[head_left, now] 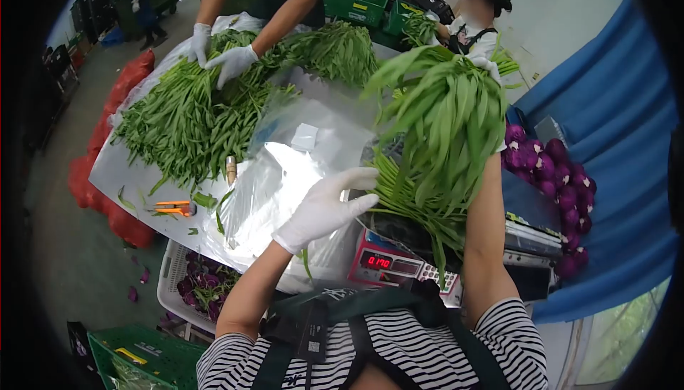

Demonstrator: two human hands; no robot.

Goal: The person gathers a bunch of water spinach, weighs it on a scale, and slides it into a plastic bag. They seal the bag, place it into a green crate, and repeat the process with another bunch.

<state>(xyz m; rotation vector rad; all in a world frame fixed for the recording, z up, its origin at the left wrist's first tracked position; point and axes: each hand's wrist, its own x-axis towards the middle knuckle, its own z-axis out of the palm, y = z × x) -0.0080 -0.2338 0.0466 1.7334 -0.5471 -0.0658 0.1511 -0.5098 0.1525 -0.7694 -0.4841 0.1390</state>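
Observation:
My right hand (489, 68), in a white glove, is raised at the upper right and closed around a bunch of water spinach (445, 116), its long leaves hanging down over my forearm. More water spinach (410, 198) lies on the digital scale (385, 262), whose red display reads 0.170. My left hand (328, 205), also gloved, reaches in from the left of the scale. Its fingers and thumb are apart, with the fingertips right at the cut stems. Clear plastic bags (285, 176) lie on the table beside this hand.
Across the table, a co-worker's gloved hands (231, 62) rest on a large heap of greens (192, 119). Another person (474, 27) holds greens at the back right. An orange cutter (174, 208) lies near the left edge. Purple onions (552, 176) hang at right; a white basket (171, 276) stands below.

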